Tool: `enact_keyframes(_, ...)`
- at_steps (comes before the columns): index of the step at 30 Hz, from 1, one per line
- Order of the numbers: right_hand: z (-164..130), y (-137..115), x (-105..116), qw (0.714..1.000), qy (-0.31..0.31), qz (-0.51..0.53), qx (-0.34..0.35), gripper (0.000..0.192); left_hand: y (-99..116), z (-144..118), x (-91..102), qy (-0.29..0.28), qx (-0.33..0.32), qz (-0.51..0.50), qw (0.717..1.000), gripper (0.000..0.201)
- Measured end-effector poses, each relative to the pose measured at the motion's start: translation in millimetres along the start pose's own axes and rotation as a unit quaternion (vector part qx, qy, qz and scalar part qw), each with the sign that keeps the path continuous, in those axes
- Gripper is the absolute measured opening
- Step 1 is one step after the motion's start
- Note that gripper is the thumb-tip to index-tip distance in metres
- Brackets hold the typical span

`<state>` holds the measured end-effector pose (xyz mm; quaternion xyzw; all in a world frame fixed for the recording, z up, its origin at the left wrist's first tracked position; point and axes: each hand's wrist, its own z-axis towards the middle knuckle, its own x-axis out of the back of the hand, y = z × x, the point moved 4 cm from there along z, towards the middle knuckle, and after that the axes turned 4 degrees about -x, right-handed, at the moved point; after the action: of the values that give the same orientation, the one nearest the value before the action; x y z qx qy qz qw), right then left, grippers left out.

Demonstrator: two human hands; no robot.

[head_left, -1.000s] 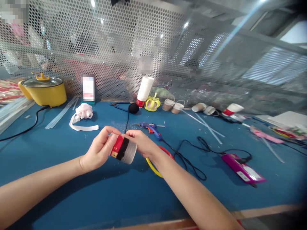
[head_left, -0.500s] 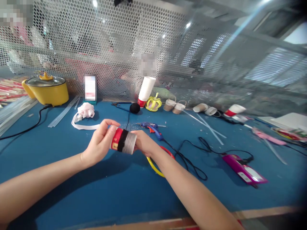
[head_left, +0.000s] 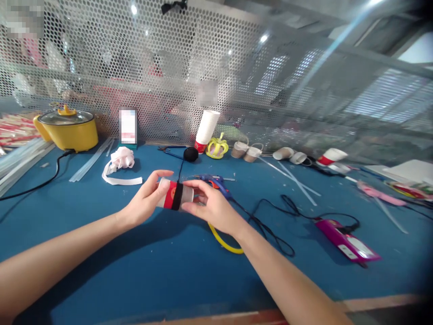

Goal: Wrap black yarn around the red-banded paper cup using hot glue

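Observation:
A paper cup [head_left: 168,198] lies sideways between my hands above the table, red and white with a band of black yarn [head_left: 177,197] wound around its middle. My left hand [head_left: 140,201] grips one end of the cup, thumb along its near side. At the other end, the thumb and fingers of my right hand [head_left: 218,205] close around the cup. A taut strand runs from the band up to a black yarn ball [head_left: 191,154] farther back. Just beyond my right hand lies a blue glue gun [head_left: 216,181], partly hidden. A yellow ring [head_left: 225,244] shows under my right forearm.
A yellow electric pot [head_left: 72,133], a phone [head_left: 128,126] and crumpled white ribbon [head_left: 122,158] are at the left. Stacked paper cups [head_left: 208,126], a yellow pumpkin-shaped piece [head_left: 217,147] and small brown cups [head_left: 253,152] line the mesh panel. A purple power strip [head_left: 348,241] lies right, with black cables.
My right hand has come from behind the cup's end to grasp it from the near side. The cup has turned and tilted more level, and the strand to the yarn ball now shows clearly.

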<state>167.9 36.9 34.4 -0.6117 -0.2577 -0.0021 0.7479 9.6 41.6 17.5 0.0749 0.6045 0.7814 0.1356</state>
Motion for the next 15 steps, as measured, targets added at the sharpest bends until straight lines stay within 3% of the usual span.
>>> enact_keyframes(3, -9.5, -1.8, -3.7, 0.990, 0.030, -0.108, 0.091, 0.045, -4.0, 1.7, -1.0, -0.014, 0.045, -0.018, 0.999, 0.040)
enact_keyframes(6, -14.2, -1.0, -6.5, 0.986, 0.025, -0.127, 0.108, 0.043, -5.2, -0.1, -3.3, -0.022, 0.056, -0.013, 0.998, 0.036)
enact_keyframes(9, -13.8, -0.1, -6.0, 0.993, 0.012, -0.080, 0.087, 0.042, -5.6, -3.2, -6.8, -0.037, 0.038, 0.022, 0.998, 0.034)
enact_keyframes(15, -5.3, 14.3, -10.0, 0.994, -0.013, 0.107, 0.008, 0.059, -8.3, -7.3, -12.3, -0.082, -0.033, 0.095, 0.992, 0.027)
